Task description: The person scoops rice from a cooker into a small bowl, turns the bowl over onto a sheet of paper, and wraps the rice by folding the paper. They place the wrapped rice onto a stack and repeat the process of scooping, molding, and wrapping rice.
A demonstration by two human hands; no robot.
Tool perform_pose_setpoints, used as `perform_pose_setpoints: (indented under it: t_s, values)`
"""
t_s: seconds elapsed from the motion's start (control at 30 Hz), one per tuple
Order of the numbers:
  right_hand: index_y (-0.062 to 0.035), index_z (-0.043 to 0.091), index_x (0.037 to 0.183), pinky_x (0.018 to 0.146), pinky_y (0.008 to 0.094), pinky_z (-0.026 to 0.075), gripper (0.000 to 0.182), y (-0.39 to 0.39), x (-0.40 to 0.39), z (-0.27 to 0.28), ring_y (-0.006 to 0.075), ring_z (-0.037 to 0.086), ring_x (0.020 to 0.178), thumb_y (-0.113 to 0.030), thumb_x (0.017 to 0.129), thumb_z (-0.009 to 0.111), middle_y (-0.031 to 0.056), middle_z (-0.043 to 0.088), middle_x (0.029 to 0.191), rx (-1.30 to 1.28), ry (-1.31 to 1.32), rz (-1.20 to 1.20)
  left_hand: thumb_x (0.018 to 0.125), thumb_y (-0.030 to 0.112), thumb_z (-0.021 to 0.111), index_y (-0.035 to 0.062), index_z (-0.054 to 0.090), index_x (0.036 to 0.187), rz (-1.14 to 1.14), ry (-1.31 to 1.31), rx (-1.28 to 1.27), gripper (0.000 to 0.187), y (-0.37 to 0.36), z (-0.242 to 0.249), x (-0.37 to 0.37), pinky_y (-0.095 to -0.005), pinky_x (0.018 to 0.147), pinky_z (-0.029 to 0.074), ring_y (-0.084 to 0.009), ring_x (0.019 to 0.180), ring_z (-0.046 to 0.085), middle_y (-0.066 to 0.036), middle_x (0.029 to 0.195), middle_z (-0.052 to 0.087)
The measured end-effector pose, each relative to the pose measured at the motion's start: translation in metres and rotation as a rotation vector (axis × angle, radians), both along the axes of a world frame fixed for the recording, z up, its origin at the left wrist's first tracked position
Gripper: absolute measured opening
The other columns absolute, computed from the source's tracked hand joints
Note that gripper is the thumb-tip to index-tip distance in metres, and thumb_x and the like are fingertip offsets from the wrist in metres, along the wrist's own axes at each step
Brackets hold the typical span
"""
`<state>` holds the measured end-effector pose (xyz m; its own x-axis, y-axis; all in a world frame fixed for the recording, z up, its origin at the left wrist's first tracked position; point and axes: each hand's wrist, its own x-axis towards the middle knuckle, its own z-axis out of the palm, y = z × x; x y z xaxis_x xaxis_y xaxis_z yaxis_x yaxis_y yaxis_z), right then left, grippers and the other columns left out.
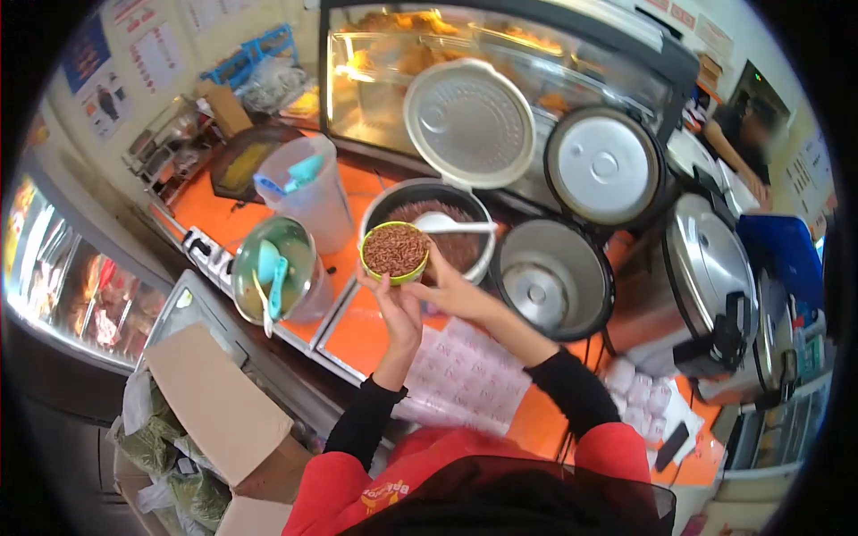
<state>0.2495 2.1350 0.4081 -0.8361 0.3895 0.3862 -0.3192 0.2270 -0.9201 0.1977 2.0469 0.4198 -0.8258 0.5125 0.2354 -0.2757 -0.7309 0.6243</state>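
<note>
At the far left, an open cardboard box stands below the counter, its flaps folded out so that the bagged green goods can be reached. On the counter, a metal container holds turquoise spoons with their ends leaning on its rim, probably to keep them handy; behind it stands a clear plastic jug. The left hand is partly open, its fingers cupped under and against the near side of a small green-rimmed bowl full of reddish-brown grains, seemingly to bear its weight. The right hand curves around the bowl's right side, most likely to steady it; how firmly it grips I cannot tell. The bowl is raised in front of a rice cooker, whose lid is tipped back, leaving the dark reddish contents within reach. A white paddle lies across the cooker's opening, its handle over the right rim, which should keep that end clean and easy to grasp. Right of this are a second open cooker and a tall steel cooker, with another person beyond.
</note>
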Motion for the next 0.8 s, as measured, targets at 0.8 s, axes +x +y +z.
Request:
perform_pose_setpoints:
  t_s: [0.8]
  values:
    - [-0.0178, 0.044, 0.123, 0.089, 0.0456, 0.041, 0.076, -0.13, 0.168, -0.164, 0.0381, 0.043, 0.111, -0.021, 0.055, 0.077, 0.0193, 0.043, 0.119, 0.425, -0.865, -0.693, 0.06, 0.055, 0.07, -0.0036, 0.014, 0.139, -0.448, 1.631, -1.165, 0.112, -0.125, -0.191, 0.067, -0.0528, 0.107, 0.006, -0.0301, 0.136, 0.012, -0.019, 0.146, 0.017]
